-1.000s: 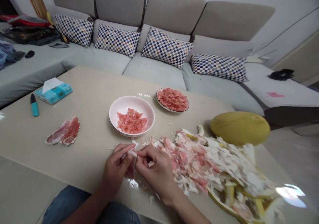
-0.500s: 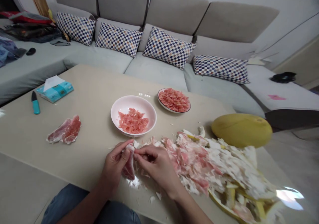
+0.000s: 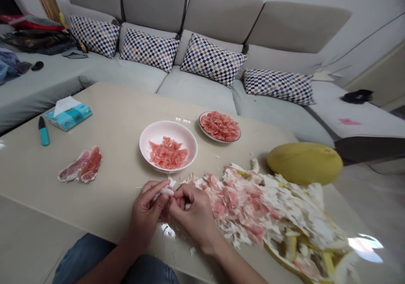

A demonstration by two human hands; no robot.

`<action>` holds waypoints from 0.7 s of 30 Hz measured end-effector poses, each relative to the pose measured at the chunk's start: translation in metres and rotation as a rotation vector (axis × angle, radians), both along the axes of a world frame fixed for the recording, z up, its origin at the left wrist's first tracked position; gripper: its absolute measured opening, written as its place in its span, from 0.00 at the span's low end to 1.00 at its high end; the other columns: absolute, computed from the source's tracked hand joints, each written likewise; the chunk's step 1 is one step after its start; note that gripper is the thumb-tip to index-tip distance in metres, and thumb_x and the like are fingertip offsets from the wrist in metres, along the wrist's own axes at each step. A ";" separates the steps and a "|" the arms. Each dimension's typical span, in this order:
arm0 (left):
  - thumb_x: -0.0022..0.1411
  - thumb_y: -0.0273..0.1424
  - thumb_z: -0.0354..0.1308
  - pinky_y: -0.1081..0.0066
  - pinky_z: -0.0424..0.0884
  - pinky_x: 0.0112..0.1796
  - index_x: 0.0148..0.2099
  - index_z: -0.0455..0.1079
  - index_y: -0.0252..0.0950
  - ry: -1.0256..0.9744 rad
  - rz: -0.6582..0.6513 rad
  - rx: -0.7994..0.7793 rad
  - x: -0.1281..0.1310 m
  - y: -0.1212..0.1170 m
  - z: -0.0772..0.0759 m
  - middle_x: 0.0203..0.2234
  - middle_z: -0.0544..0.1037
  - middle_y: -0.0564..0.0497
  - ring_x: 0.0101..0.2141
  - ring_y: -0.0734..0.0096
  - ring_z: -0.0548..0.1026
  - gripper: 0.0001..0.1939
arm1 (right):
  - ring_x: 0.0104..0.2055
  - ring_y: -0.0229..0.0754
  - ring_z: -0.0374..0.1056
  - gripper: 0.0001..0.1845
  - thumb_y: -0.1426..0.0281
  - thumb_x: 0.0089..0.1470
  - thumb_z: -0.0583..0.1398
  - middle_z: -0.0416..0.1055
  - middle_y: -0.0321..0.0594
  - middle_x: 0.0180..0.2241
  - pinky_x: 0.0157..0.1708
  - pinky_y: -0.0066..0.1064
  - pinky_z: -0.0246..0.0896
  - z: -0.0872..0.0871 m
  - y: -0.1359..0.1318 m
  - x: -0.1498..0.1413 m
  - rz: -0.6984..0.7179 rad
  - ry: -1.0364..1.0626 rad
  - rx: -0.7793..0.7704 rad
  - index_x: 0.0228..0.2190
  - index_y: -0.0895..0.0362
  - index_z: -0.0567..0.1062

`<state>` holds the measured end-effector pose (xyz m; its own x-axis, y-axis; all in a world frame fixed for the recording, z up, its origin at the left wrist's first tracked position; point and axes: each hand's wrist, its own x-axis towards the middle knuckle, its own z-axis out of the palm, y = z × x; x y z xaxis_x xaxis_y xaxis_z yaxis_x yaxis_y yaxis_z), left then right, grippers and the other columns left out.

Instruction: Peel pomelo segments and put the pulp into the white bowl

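A pomelo segment [image 3: 164, 215], dark pink with white membrane at its top, is pinched between the thumb and fingers of my left hand [image 3: 144, 214]. Thumb and forefinger of my right hand [image 3: 195, 217] close on the segment's upper edge, hiding part of it. Just beyond my hands stands a pale bowl [image 3: 160, 129] with loose pink pomelo flesh [image 3: 168, 153] in it. Beside my right hand lies a heap of peeled membrane and white pith [image 3: 247, 204], with yellow-green rind [image 3: 294, 250] at its near right end.
A whole yellow pomelo [image 3: 305, 164] lies behind the heap. A dark-rimmed plate [image 3: 218, 140] carries more pink flesh. Two joined segments [image 3: 81, 166], a teal-handled knife [image 3: 44, 133] and a tissue pack [image 3: 71, 114] are on the table's left. A sofa [image 3: 199, 92] borders the far side.
The segment has tilted in my left hand and shows less of its pink lower part. My right fingers have shifted slightly along its upper edge. The view has moved a little.
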<state>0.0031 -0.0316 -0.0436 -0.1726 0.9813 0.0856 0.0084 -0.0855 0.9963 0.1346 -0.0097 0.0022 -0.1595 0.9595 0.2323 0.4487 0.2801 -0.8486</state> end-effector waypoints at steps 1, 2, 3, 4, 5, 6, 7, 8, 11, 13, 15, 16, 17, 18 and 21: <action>0.62 0.37 0.60 0.70 0.73 0.42 0.49 0.78 0.42 0.008 0.009 0.015 0.000 -0.001 -0.001 0.43 0.76 0.47 0.43 0.64 0.75 0.14 | 0.17 0.30 0.53 0.10 0.73 0.45 0.59 0.59 0.28 0.14 0.18 0.22 0.48 0.000 0.000 -0.001 -0.016 0.023 -0.018 0.16 0.57 0.65; 0.62 0.36 0.60 0.71 0.73 0.41 0.49 0.78 0.43 0.019 0.019 0.034 0.000 -0.002 -0.002 0.42 0.76 0.47 0.43 0.65 0.75 0.13 | 0.16 0.30 0.52 0.11 0.73 0.44 0.59 0.58 0.28 0.14 0.18 0.22 0.47 -0.001 0.000 -0.003 -0.029 0.047 -0.040 0.15 0.56 0.65; 0.62 0.35 0.60 0.71 0.73 0.41 0.49 0.78 0.44 0.029 0.027 0.052 0.000 -0.002 -0.003 0.42 0.76 0.48 0.43 0.65 0.75 0.13 | 0.16 0.30 0.52 0.11 0.72 0.43 0.59 0.57 0.27 0.14 0.18 0.22 0.47 -0.001 -0.001 -0.003 -0.038 0.072 -0.066 0.15 0.56 0.64; 0.62 0.34 0.60 0.72 0.73 0.41 0.48 0.78 0.44 0.035 0.034 0.069 0.000 -0.003 -0.003 0.42 0.76 0.48 0.43 0.66 0.75 0.13 | 0.16 0.30 0.51 0.11 0.72 0.43 0.59 0.56 0.27 0.14 0.17 0.22 0.46 0.000 -0.001 -0.004 -0.043 0.097 -0.094 0.15 0.56 0.63; 0.61 0.34 0.61 0.72 0.72 0.41 0.48 0.78 0.45 0.035 0.036 0.081 -0.001 -0.003 -0.003 0.41 0.76 0.48 0.43 0.66 0.75 0.12 | 0.17 0.30 0.50 0.10 0.71 0.42 0.59 0.55 0.27 0.14 0.17 0.22 0.46 0.000 -0.001 -0.004 -0.047 0.123 -0.123 0.15 0.56 0.63; 0.61 0.33 0.61 0.72 0.72 0.41 0.48 0.78 0.45 0.029 0.030 0.086 -0.002 -0.003 -0.002 0.41 0.76 0.49 0.42 0.66 0.75 0.12 | 0.17 0.30 0.50 0.10 0.71 0.42 0.59 0.55 0.27 0.14 0.17 0.22 0.45 0.001 0.000 -0.005 -0.047 0.148 -0.156 0.15 0.56 0.63; 0.61 0.34 0.61 0.72 0.72 0.41 0.47 0.78 0.45 0.015 0.021 0.082 -0.002 -0.003 0.000 0.41 0.76 0.49 0.42 0.66 0.75 0.12 | 0.17 0.30 0.50 0.11 0.70 0.42 0.59 0.55 0.27 0.14 0.17 0.22 0.45 0.001 0.000 -0.005 -0.047 0.172 -0.190 0.15 0.56 0.63; 0.61 0.34 0.61 0.72 0.72 0.41 0.46 0.79 0.45 -0.006 0.010 0.069 -0.003 -0.004 0.001 0.41 0.76 0.49 0.42 0.66 0.75 0.11 | 0.17 0.30 0.49 0.11 0.69 0.42 0.59 0.55 0.27 0.14 0.17 0.22 0.45 0.001 0.000 -0.005 -0.047 0.195 -0.224 0.15 0.56 0.64; 0.59 0.37 0.63 0.72 0.73 0.39 0.44 0.80 0.42 -0.144 -0.028 -0.041 -0.002 -0.004 0.003 0.40 0.77 0.48 0.40 0.65 0.75 0.12 | 0.16 0.30 0.50 0.11 0.66 0.41 0.61 0.55 0.26 0.13 0.17 0.22 0.44 0.001 0.001 -0.006 -0.035 0.276 -0.376 0.16 0.56 0.65; 0.57 0.39 0.64 0.73 0.73 0.33 0.45 0.79 0.39 -0.313 -0.078 -0.170 -0.001 -0.004 0.004 0.36 0.77 0.49 0.33 0.69 0.75 0.15 | 0.14 0.30 0.51 0.10 0.66 0.39 0.61 0.57 0.26 0.12 0.15 0.22 0.45 0.000 0.003 -0.006 -0.012 0.349 -0.510 0.17 0.55 0.65; 0.57 0.39 0.65 0.75 0.71 0.28 0.47 0.77 0.38 -0.526 -0.126 -0.280 -0.004 -0.001 0.006 0.30 0.75 0.51 0.27 0.74 0.72 0.17 | 0.13 0.30 0.52 0.09 0.67 0.39 0.61 0.59 0.27 0.11 0.14 0.22 0.46 -0.002 0.007 -0.002 0.004 0.415 -0.613 0.18 0.55 0.65; 0.57 0.39 0.65 0.76 0.70 0.26 0.47 0.76 0.37 -0.637 -0.138 -0.307 -0.007 0.001 0.008 0.28 0.74 0.52 0.25 0.76 0.70 0.17 | 0.12 0.31 0.53 0.08 0.67 0.39 0.61 0.60 0.27 0.10 0.13 0.22 0.46 -0.003 0.009 0.001 -0.002 0.443 -0.634 0.18 0.55 0.65; 0.57 0.37 0.65 0.77 0.69 0.27 0.46 0.76 0.36 -0.753 -0.122 -0.293 -0.012 0.004 0.010 0.27 0.72 0.53 0.24 0.78 0.69 0.16 | 0.12 0.30 0.53 0.08 0.68 0.39 0.61 0.61 0.27 0.10 0.13 0.22 0.46 -0.003 0.012 0.004 -0.014 0.470 -0.630 0.18 0.55 0.65; 0.57 0.36 0.66 0.78 0.69 0.27 0.45 0.75 0.37 -0.872 -0.100 -0.247 -0.017 0.008 0.013 0.28 0.71 0.54 0.24 0.79 0.68 0.15 | 0.12 0.30 0.53 0.08 0.68 0.40 0.61 0.61 0.27 0.11 0.13 0.21 0.46 -0.003 0.015 0.008 -0.027 0.496 -0.608 0.18 0.55 0.66; 0.59 0.32 0.64 0.79 0.66 0.26 0.46 0.74 0.36 -1.049 -0.086 -0.170 -0.028 0.017 0.020 0.29 0.69 0.54 0.25 0.81 0.66 0.12 | 0.13 0.28 0.53 0.09 0.68 0.41 0.63 0.63 0.27 0.13 0.14 0.21 0.47 -0.001 0.022 0.018 -0.019 0.529 -0.510 0.20 0.56 0.67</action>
